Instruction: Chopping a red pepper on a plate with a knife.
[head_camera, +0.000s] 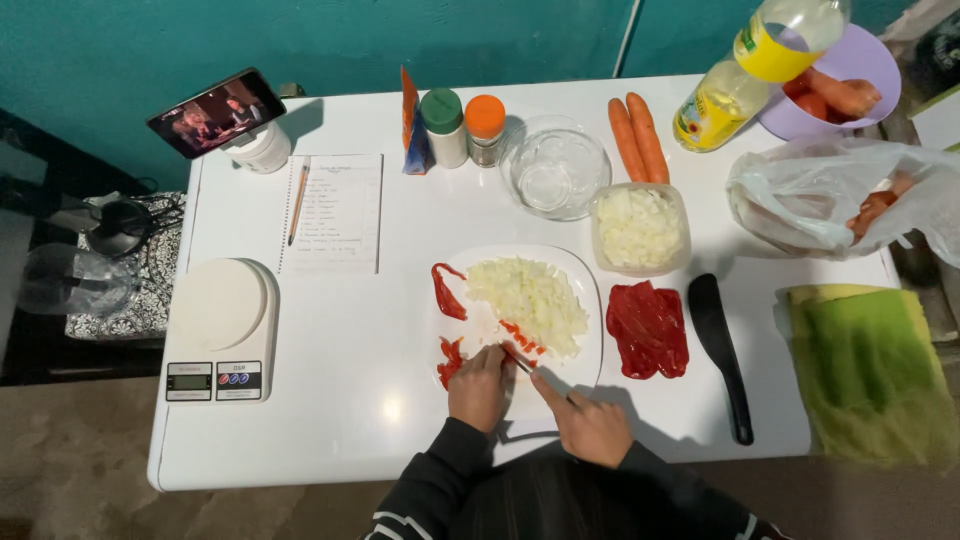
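Note:
My left hand (478, 388) presses down on a strip of red pepper (449, 360) at the near edge of a white cutting board (590, 340). My right hand (590, 425) grips a knife (522, 362) whose blade meets the pepper beside my left fingers. A heap of chopped onion (530, 300) covers the middle of the board, with small red pepper bits (524, 338) at its near side. Another red pepper strip (447, 290) lies on the board's left edge.
Flat red pepper pieces (648, 328) and a black spatula (722, 350) lie right of the board. Behind: a tub of chopped onion (640, 228), glass bowl (555, 168), two carrots (636, 135), oil bottle (740, 80), spice jars (465, 125). Left: kitchen scale (218, 330), notepad (335, 212), phone (216, 112).

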